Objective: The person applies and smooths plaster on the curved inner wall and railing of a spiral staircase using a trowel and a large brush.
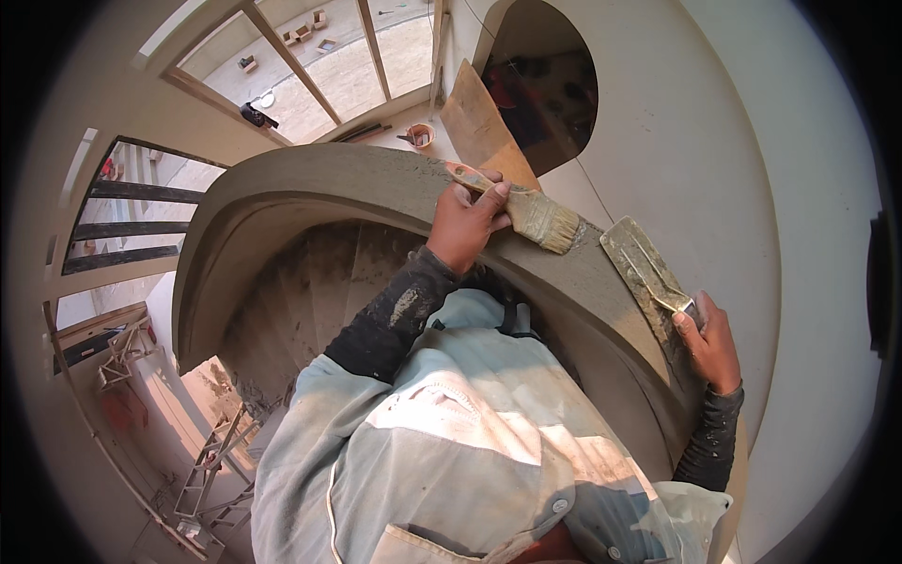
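Note:
My left hand (462, 221) is closed round the handle of a wide paintbrush (543, 222), whose pale, cement-stained bristles point right. The bristle end lies over the top of a curved stair wall (324, 164) coated in grey, damp-looking cement. To the right, my right hand (711, 346) grips the handle of a plastering trowel (643, 261). Grey mortar smears the trowel's blade, which is at the wall's outer edge. A rougher, wetter patch shows on the cement between the brush and the trowel.
Inside the curve, cement stairs (310, 277) wind downward. Beyond the wall are a leaning brown board (489, 127), a small bucket (421, 136) with a tool in it, and an oval opening (543, 80). A wooden ladder (209, 465) stands far below at the left.

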Demonstrator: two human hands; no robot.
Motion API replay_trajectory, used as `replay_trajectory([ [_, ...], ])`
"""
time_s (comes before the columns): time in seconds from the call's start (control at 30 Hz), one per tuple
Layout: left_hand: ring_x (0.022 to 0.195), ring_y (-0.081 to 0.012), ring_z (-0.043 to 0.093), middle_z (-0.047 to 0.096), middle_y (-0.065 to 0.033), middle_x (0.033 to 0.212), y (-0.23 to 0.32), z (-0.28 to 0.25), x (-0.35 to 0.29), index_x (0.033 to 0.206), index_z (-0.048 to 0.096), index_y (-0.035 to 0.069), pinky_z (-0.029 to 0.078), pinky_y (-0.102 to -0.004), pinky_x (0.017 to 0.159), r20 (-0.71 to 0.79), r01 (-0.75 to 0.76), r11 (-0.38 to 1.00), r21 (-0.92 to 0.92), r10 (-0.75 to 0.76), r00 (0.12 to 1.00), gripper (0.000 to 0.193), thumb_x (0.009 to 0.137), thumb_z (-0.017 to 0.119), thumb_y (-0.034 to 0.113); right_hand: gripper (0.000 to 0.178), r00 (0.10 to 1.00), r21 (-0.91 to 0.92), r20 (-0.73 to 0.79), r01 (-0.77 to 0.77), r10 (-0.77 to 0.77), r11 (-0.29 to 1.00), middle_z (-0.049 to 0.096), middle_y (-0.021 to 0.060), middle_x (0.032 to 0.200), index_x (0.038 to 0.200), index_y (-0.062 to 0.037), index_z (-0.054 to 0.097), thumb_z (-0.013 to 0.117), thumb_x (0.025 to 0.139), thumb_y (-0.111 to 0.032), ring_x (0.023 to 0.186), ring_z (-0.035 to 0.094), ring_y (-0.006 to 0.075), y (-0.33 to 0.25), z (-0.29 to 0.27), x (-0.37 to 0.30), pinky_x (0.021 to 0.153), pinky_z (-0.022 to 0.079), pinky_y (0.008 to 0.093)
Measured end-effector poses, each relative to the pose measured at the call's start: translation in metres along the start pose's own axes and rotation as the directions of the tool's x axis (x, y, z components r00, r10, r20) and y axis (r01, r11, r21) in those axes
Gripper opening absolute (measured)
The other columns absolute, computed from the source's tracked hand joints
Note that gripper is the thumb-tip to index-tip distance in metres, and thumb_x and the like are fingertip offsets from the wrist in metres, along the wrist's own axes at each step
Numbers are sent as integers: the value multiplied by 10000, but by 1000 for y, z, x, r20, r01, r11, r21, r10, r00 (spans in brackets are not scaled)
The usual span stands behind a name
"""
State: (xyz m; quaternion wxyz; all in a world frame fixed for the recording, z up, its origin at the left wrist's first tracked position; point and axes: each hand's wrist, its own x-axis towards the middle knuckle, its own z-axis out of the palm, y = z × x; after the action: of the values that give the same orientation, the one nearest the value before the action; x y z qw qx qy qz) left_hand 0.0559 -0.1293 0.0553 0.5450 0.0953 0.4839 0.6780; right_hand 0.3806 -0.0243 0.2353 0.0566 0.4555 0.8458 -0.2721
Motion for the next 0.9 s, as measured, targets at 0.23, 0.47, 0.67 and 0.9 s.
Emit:
replay_trajectory([
  [0.23, 884, -137, 638, 614, -54, 1001, 34, -91, 23, 1137, 536, 3, 580, -281, 721, -358, -189, 972, 138, 227, 905, 267, 956, 630, 175, 358, 972, -102, 198, 146, -123, 984, 574, 280, 698, 971, 31, 466, 582, 938, -306, 709, 573, 489, -69, 44, 94, 642, 455, 511],
  [0.47, 968, -162, 626, 611, -78, 1069, 70, -188, 17, 1170, 536, 1, 582, -319, 793, -594, -387, 907, 163, 404, 696, 283, 964, 619, 177, 388, 914, -101, 332, 282, -235, 954, 628, 278, 794, 989, 32, 459, 528, 971, -349, 766, 616, 464, -189, 145, 199, 669, 479, 524],
  [0.67, 1051, -190, 616, 609, -111, 1178, 101, -219, -10, 1251, 500, 10, 545, -342, 875, -672, -462, 874, 149, 432, 602, 344, 988, 580, 216, 423, 888, -42, 336, 347, -314, 937, 665, 252, 873, 1017, 51, 503, 498, 962, -369, 843, 653, 423, -262, 211, 285, 771, 505, 502],
  [0.9, 1062, -228, 604, 585, -115, 1164, 107, -230, -16, 1222, 497, -13, 546, -396, 904, -690, -433, 890, 144, 403, 601, 335, 985, 585, 207, 371, 873, -161, 421, 338, -245, 927, 643, 213, 754, 1019, 22, 503, 553, 929, -335, 766, 640, 412, -194, 123, 190, 693, 486, 509],
])
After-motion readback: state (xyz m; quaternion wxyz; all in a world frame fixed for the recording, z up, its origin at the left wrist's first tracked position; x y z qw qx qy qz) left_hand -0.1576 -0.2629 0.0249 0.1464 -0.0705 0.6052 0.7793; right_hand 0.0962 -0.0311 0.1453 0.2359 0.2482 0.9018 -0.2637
